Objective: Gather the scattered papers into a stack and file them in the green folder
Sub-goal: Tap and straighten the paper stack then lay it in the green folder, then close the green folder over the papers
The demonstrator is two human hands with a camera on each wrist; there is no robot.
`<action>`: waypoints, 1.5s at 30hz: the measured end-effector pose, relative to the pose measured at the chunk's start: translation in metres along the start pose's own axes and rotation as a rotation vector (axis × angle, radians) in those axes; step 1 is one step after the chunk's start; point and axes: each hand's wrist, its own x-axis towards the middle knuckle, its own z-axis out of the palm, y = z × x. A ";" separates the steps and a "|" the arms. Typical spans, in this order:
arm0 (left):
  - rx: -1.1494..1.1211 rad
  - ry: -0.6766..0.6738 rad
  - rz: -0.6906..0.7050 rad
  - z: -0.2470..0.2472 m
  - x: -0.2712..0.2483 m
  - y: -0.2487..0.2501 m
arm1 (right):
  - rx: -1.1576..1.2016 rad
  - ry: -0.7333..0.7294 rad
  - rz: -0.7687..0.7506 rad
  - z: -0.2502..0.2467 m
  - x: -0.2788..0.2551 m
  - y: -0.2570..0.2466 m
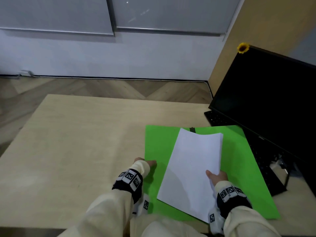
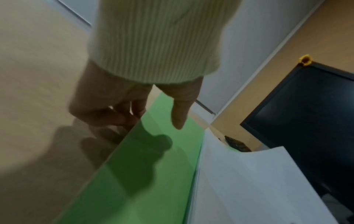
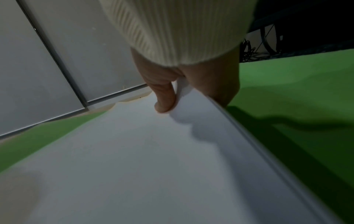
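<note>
Office, looks like: light wood desk (image 1: 77, 142), dark monitor (image 1: 266, 103) and black keyboard (image 1: 217, 118) at far right, green folder (image 1: 159, 144) with papers (image 1: 193, 165), herringbone floor (image 1: 102, 86), grey wall panels (image 1: 56, 14) beyond.

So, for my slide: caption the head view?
Right hand holds white paper stack over open green folder; left hand at its edge.
</note>
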 end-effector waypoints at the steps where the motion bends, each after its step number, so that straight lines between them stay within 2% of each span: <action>1: 0.016 0.019 0.013 0.000 0.001 0.001 | -0.003 -0.008 0.000 0.000 0.003 0.001; 5: -0.104 0.080 0.065 -0.013 -0.005 0.011 | 0.038 -0.040 -0.041 -0.006 0.012 0.003; 10: -0.136 0.327 0.237 -0.082 -0.018 0.021 | 0.092 -0.067 -0.097 -0.008 0.015 -0.011; 14: -0.063 0.492 0.323 -0.146 -0.034 0.022 | 0.092 -0.121 -0.147 0.020 0.006 -0.037; 19: -0.027 0.592 0.317 -0.207 -0.037 0.013 | 0.082 -0.174 -0.195 0.077 -0.018 -0.072; 28: -0.031 0.619 0.289 -0.267 -0.022 -0.001 | -0.078 -0.254 -0.241 0.166 -0.059 -0.126; 36: 0.058 0.581 0.290 -0.283 -0.011 0.001 | -0.241 -0.278 -0.250 0.195 -0.073 -0.142; 39: 0.085 0.528 0.331 -0.282 -0.014 0.002 | -0.280 -0.282 -0.258 0.199 -0.072 -0.141; 45: 0.169 0.298 0.340 -0.283 -0.037 -0.006 | -0.304 -0.202 -0.302 0.195 -0.070 -0.137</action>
